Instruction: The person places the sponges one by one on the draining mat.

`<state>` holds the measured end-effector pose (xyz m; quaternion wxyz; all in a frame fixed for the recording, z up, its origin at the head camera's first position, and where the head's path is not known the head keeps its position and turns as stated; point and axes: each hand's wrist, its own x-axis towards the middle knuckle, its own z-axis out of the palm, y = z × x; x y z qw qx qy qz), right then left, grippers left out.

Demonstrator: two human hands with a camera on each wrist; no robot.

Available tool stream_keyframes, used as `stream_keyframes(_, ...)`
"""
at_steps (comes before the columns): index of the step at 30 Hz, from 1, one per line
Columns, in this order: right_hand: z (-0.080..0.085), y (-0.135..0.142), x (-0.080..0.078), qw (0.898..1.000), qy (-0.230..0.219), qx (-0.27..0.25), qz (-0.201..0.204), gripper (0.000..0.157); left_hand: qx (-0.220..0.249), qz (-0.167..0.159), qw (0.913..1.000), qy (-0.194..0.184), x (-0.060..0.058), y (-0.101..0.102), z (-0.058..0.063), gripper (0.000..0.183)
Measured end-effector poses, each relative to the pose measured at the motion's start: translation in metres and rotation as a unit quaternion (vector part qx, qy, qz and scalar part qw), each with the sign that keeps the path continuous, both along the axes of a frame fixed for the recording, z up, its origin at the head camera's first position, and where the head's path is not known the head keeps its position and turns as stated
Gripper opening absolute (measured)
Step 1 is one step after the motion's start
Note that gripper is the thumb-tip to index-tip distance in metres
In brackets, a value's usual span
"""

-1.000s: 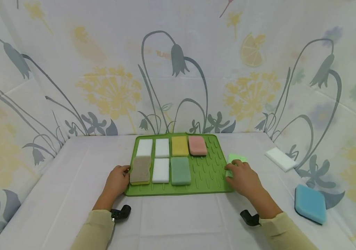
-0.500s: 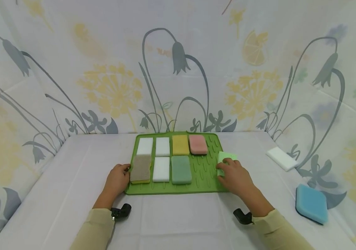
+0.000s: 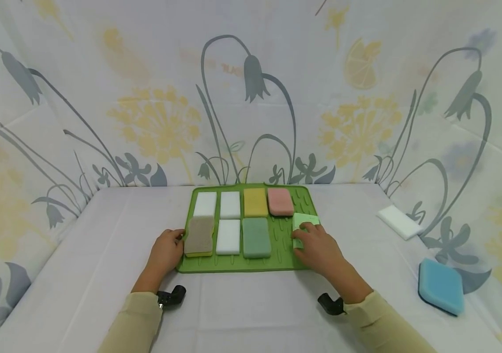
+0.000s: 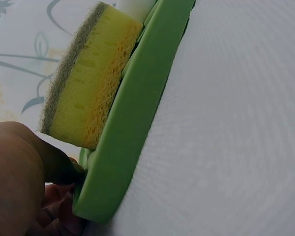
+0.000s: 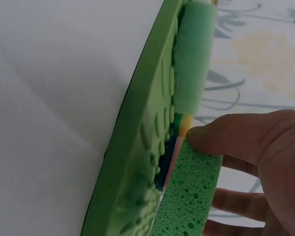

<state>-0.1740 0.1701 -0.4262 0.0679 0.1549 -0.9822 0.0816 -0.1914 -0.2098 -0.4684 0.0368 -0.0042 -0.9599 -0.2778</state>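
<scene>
My right hand [image 3: 319, 247] holds a light green porous sponge [image 5: 187, 191] between thumb and fingers, over the right part of a green ridged mat [image 3: 282, 262]. At the mat's left edge, my left hand [image 3: 165, 249] pinches the rim, thumb above and fingers beside it. Right by that thumb lies a yellow sponge with a grey-brown scouring top [image 4: 83, 78]. On the mat there are also white sponges [image 3: 228, 237], a yellow one [image 3: 255, 202], a pink one [image 3: 280, 202] with a dark underside, and a muted green one [image 3: 256, 238], the nearest to the held sponge.
Off the mat to the right, a white sponge [image 3: 398, 221] and a blue sponge with a dark underside [image 3: 441, 287] lie on the white cloth-covered table [image 3: 251, 314]. A flower-printed cloth [image 3: 158, 98] stands behind and at both sides.
My right hand has carried the light green sponge leftward, from beyond the mat's right edge to over the mat. The left hand stays at the mat's left edge.
</scene>
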Motion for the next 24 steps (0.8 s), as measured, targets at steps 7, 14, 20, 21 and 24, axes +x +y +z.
stream_keyframes(7,-0.005,-0.012,-0.003,1.000,0.018,0.004,0.025,0.024,0.001,-0.002,1.0000,0.003,-0.001,-0.001,-0.001,0.037)
stream_keyframes(14,-0.008,-0.019,-0.004,0.998,0.035,0.004,0.047,0.024,0.005,-0.003,1.0000,0.003,-0.001,-0.001,0.000,0.038)
stream_keyframes(20,-0.007,-0.024,-0.005,0.998,0.026,0.008,0.056,0.025,0.007,0.002,1.0000,0.002,-0.001,-0.001,-0.001,0.037)
stream_keyframes(21,-0.007,-0.025,-0.006,0.998,0.025,0.010,0.056,0.025,0.007,0.002,1.0000,0.002,-0.001,-0.001,-0.001,0.037)
stream_keyframes(24,-0.006,-0.026,-0.006,0.998,0.026,0.011,0.058,0.025,0.007,0.003,1.0000,0.002,-0.001,-0.001,-0.002,0.037)
